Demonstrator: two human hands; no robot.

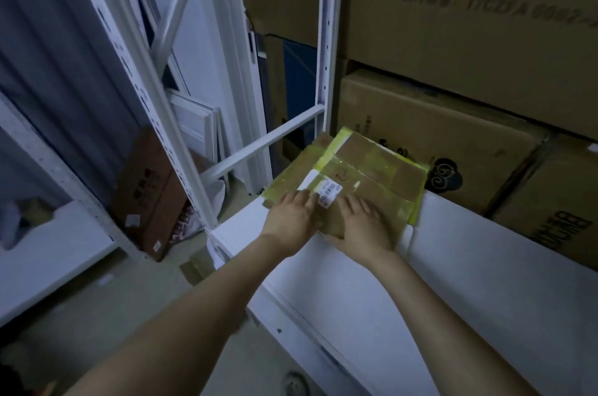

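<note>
1. Work item. I have one flat cardboard parcel (pixel 372 162) in view, sealed with strips of yellow tape. It lies on the white shelf (pixel 356 298), at the shelf's far left corner. It sits turned at an angle to the shelf edge. Its far side is close against the cartons behind it; I cannot tell whether they touch.

2. Label. A white barcode label (pixel 330 193) is stuck on the parcel's top face, near its near edge.

3. Hands. Both hands are on the near end of the parcel.
- The left hand (pixel 291 217) lies spread and flat on the top face, palm down. Its fingertips reach the left edge of the label.
- The right hand (pixel 362 224) lies spread on the top face just right of the label, fingers extended toward the far side. Its thumb is hidden from me.
- The two hands are just beside each other, with a strip of parcel showing between them. Neither hand pinches anything.

4. Surroundings.
- A white perforated upright post (pixel 325 39) stands just left of the parcel's far corner.
- Large stacked cartons (pixel 453 143) fill the rack on the far right.
- A brown carton (pixel 145 195) stands on the floor to the left, behind the neighbouring rack frame.
</note>
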